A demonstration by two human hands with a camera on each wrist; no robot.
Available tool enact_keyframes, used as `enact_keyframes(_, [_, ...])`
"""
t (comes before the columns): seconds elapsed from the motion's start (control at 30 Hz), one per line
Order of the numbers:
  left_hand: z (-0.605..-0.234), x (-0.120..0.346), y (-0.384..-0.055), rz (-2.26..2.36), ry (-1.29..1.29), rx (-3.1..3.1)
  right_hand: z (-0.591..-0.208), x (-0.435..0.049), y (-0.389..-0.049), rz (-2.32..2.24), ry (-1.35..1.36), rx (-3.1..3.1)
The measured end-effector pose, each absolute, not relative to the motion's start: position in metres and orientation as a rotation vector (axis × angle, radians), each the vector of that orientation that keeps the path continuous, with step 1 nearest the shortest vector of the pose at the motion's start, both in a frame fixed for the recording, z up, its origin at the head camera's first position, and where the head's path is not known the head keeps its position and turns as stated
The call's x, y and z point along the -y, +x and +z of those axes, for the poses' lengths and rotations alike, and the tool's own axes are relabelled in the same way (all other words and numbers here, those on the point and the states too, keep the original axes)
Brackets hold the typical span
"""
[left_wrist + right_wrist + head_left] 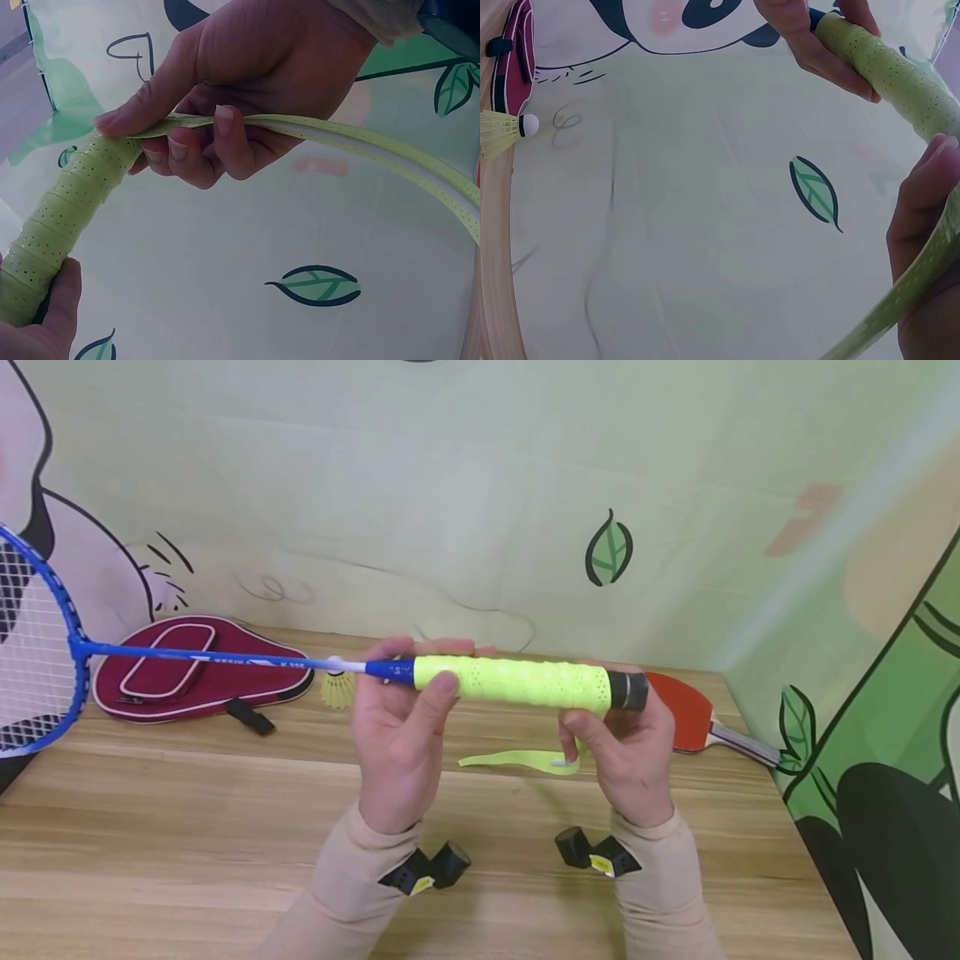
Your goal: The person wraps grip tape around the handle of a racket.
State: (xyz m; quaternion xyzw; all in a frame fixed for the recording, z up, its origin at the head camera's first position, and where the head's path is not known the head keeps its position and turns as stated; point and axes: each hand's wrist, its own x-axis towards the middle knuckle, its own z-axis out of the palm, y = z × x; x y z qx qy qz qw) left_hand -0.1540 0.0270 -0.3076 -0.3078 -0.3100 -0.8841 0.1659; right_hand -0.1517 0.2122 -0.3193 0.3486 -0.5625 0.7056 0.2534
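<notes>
A blue badminton racket (pixel 225 657) lies level across the head view, its strung head cut off at the left edge. Yellow-green perforated grip tape (pixel 525 683) is wound along most of the handle, up to the black butt end (pixel 628 691). My left hand (pixel 401 743) grips the handle by the blue cone, thumb on the wrapped tape. Near the butt, my right hand (pixel 633 760) pinches the tape, thumb pressed at the last turn in the left wrist view. From its fingers the loose tape tail (pixel 375 146) curves away, showing a pale strip along one side.
At the back left of the wooden table (pixel 187 843) lies a dark red racket case (pixel 247 660) with a black tab. Beside it stands a yellow shuttlecock (pixel 337 687). A red table tennis bat (pixel 686 714) rests behind my right hand. A printed backdrop rises behind.
</notes>
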Motion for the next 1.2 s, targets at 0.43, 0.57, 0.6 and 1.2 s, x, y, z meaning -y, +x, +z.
enact_keyframes(0.43, [-0.3087,-0.0260,-0.1558,-2.483,-0.872,0.913,-0.3212,-0.2118,-0.1513,1.891,0.958,1.521])
enact_keyframes(0.57, [-0.3087,-0.0263,-0.1560,-2.475,-0.878,0.907,-0.3213,-0.2117,-0.1516,1.881,0.952,1.514])
enact_keyframes(0.6, [-0.3084,-0.0266,-0.1558,-2.473,-0.891,0.898,-0.3213,-0.2118,-0.1519,1.878,0.949,1.513])
enact_keyframes(1.2, [-0.3075,-0.0291,-0.1545,-2.452,-0.985,0.882,-0.3226,-0.2119,-0.1539,1.919,0.979,1.450])
